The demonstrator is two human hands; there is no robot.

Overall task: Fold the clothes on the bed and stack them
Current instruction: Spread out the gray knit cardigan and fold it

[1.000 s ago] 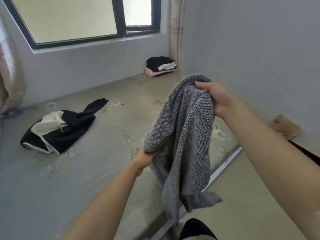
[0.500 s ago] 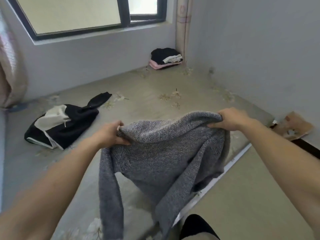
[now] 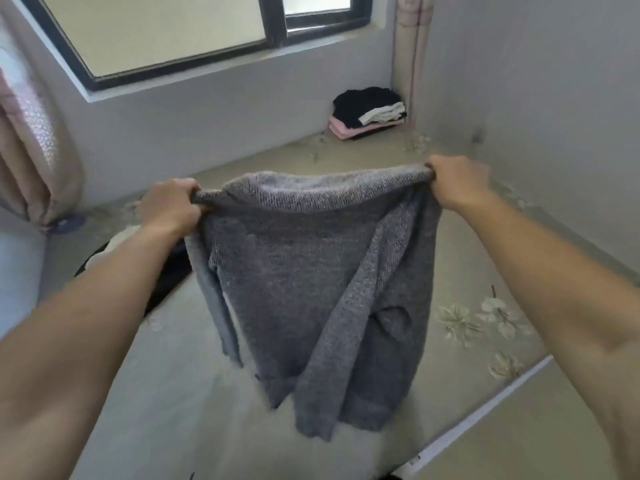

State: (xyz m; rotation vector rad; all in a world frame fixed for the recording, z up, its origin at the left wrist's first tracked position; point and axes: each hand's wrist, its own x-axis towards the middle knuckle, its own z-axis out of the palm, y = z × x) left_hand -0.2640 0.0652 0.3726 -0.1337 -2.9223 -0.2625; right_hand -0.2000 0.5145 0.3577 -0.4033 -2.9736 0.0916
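A grey knitted sweater (image 3: pixel 311 278) hangs spread out in the air above the bed (image 3: pixel 194 403). My left hand (image 3: pixel 169 206) grips its top edge at the left corner, and my right hand (image 3: pixel 457 181) grips the top edge at the right corner. One sleeve lies across the front, the other dangles on the left. A stack of folded clothes (image 3: pixel 369 112), black, white and pink, sits in the far corner of the bed. A black and white garment (image 3: pixel 114 247) lies unfolded on the bed, mostly hidden behind my left arm.
The bed sheet is beige with a flower print (image 3: pixel 485 320). Its right edge (image 3: pixel 485 407) runs diagonally along the floor. A window (image 3: pixel 173 32) is in the far wall, a grey wall stands to the right, and a pink curtain (image 3: pixel 31 161) hangs at the left.
My hands have pulled apart and lifted, so the sweater went from a bunch in front of me to hanging stretched wide by its top edge.
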